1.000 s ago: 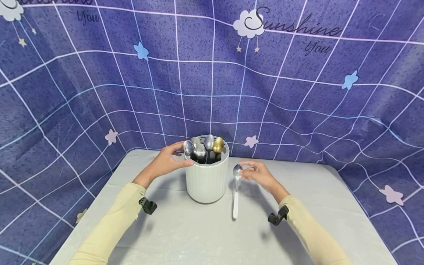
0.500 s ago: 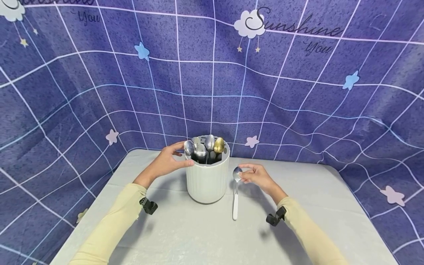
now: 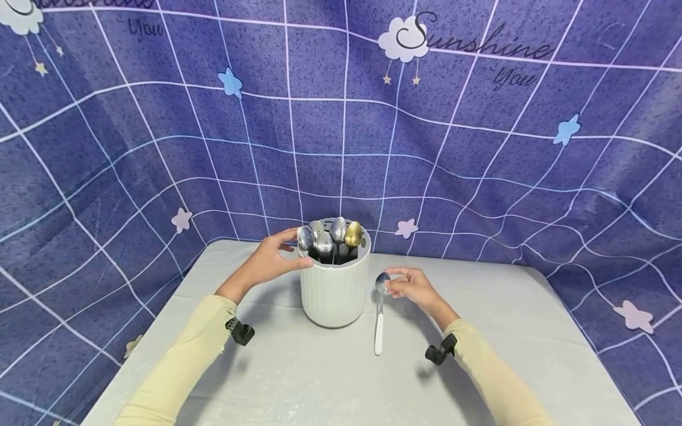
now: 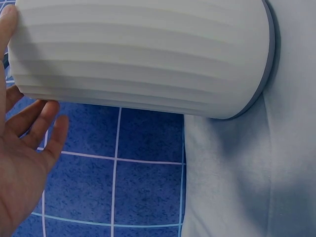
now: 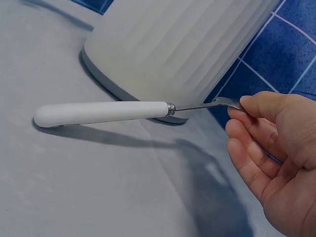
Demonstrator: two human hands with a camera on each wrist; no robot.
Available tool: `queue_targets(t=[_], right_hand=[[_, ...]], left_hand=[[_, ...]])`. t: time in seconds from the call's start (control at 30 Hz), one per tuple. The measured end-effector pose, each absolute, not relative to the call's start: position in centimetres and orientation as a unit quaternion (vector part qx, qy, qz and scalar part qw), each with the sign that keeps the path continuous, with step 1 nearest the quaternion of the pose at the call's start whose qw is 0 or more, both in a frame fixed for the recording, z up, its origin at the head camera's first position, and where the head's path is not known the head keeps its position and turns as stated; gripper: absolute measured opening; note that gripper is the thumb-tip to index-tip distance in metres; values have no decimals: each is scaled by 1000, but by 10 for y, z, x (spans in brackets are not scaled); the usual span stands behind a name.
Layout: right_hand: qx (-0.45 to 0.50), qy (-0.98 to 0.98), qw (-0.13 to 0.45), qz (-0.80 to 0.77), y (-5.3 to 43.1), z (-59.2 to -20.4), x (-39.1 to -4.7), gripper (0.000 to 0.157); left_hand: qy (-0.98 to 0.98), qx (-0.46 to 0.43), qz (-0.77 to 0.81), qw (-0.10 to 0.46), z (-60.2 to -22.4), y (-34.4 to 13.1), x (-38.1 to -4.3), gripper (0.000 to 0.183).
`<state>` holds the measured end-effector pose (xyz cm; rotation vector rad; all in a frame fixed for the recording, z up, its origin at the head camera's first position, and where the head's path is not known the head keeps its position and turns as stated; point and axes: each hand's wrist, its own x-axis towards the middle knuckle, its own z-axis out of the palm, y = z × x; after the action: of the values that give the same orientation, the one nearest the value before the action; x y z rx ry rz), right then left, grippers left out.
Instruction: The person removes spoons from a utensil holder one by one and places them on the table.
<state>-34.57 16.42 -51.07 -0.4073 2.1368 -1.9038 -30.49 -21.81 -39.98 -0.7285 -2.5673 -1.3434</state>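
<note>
A purple fabric backdrop [image 3: 319,121], printed with pale grid lines, stars, clouds and the word "Sunshine", hangs behind the grey-covered table [image 3: 298,381] under your work. Your right hand [image 3: 412,286] pinches a spoon [image 5: 106,113] by its metal bowl, between thumb and fingertips; the remaining fingers curl loosely below that pinch. From your fingertips the spoon's thin neck runs back toward you into a white handle, whose far end dips lower than your grip; whether that end touches the tabletop, you cannot quite tell. Your left hand [image 3: 269,258] grips the upper part of a white ribbed holder [image 3: 334,299], thumb at the near rim and fingers round the left side. Just beyond that thumb, four silver spoons [image 3: 324,242] and a gold spoon [image 3: 353,234] stand bowls up inside the holder, the gold one farthest from your left fingers. The holder stands upright between your hands, near your right fingertips but apart from them. Farther back from your fingers, black wrist mounts [image 3: 241,332] sit by the ends of your pale yellow sleeves [image 3: 178,361].
</note>
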Motion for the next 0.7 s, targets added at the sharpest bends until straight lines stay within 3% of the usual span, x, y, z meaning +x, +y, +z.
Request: queue_targets(t=[0.7], right_hand=[[-147, 727, 132, -658, 159, -526, -344, 54]], left_hand=[[-857, -239, -450, 74, -401, -219, -304, 80]])
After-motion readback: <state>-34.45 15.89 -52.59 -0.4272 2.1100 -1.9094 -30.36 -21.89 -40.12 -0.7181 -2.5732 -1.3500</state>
